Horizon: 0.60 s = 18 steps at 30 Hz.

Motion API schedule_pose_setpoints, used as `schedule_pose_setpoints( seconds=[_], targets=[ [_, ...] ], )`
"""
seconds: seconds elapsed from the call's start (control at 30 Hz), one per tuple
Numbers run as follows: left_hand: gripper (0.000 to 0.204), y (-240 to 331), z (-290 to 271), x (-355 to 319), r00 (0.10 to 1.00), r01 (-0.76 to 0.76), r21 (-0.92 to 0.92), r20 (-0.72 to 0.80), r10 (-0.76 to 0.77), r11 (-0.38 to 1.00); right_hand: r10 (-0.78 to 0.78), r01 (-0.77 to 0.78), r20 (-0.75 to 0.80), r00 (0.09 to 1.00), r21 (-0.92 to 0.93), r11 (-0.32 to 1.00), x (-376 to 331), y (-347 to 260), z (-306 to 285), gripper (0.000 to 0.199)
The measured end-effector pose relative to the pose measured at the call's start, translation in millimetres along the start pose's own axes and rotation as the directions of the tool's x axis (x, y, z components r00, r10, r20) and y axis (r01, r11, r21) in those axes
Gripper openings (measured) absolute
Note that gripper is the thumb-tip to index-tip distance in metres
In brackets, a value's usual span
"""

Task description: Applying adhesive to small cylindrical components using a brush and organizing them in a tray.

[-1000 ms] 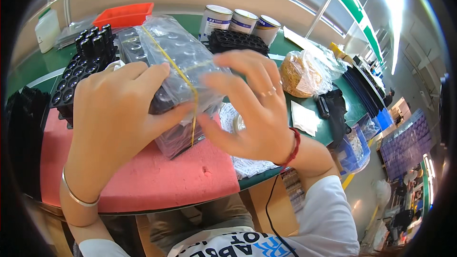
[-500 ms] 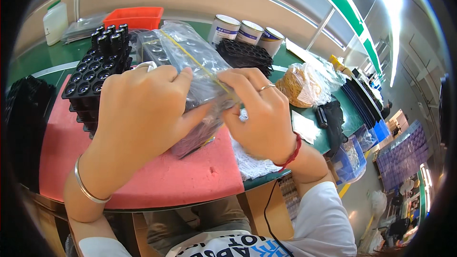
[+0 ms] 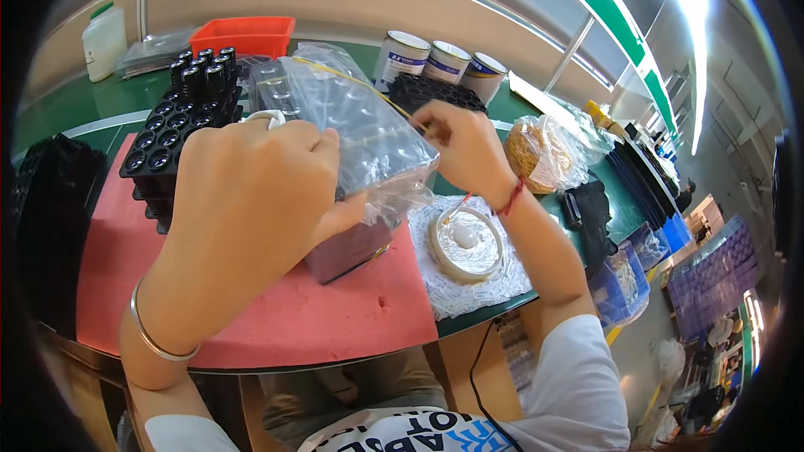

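A stack of clear plastic trays in a clear bag (image 3: 360, 117) is tilted over the pink mat (image 3: 368, 310). My left hand (image 3: 251, 184) is closed on its near left side, the thumb underneath. A thin yellow rubber band (image 3: 356, 79) runs across the top of the bag to my right hand (image 3: 467, 146), whose curled fingers pinch it at the far right corner. Left of the package stands a stack of black trays (image 3: 155, 184) with round pockets, several dark cylinders (image 3: 203, 75) upright in it.
A round dish (image 3: 435, 253) sits on white paper (image 3: 452, 297) at the right. Behind are several cans (image 3: 402, 54), black mesh-like trays (image 3: 435, 94), a red bin (image 3: 243, 33) and a white bottle (image 3: 104, 42). A bag of rubber bands (image 3: 528, 151) lies further right; black trays (image 3: 54, 209) stand left.
My right hand has moved up and right from the package's near edge, drawing the rubber band with it. The round dish beneath has come into sight. My left hand stays on the package.
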<state>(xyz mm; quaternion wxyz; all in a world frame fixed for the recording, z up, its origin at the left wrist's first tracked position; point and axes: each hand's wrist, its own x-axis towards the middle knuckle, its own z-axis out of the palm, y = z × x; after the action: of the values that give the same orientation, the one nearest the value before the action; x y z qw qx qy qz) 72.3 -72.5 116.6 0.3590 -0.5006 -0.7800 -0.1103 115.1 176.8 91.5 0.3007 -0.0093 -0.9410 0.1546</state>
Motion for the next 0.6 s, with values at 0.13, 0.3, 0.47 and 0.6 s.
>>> schedule_pose_setpoints(
  seconds=[0.13, 0.3, 0.47, 0.6],
  targets=[
    [0.037, 1, 8, 1, 0.999, -0.012, 0.022, -0.043, 0.013, 1.000, -0.115, 0.115, -0.001, 0.993, -0.029, 0.993, 50, 4, 14, 0.016],
    [0.036, 7, 11, 0, 0.997, -0.012, 0.002, -0.080, 0.012, 1.000, -0.004, 0.001, -0.026, 1.000, -0.108, 0.994, 104, 0, 31, 0.023],
    [0.036, 4, 14, 0, 0.991, -0.062, -0.016, -0.120, 0.059, 0.998, 0.160, -0.173, 0.140, 0.977, 0.090, 0.981, 130, 11, 58, 0.019],
    [0.035, 4, 14, 1, 0.987, -0.076, -0.011, -0.140, 0.074, 0.997, 0.279, -0.316, 0.210, 0.937, 0.172, 0.933, 129, 29, 68, 0.018]
  ],
)
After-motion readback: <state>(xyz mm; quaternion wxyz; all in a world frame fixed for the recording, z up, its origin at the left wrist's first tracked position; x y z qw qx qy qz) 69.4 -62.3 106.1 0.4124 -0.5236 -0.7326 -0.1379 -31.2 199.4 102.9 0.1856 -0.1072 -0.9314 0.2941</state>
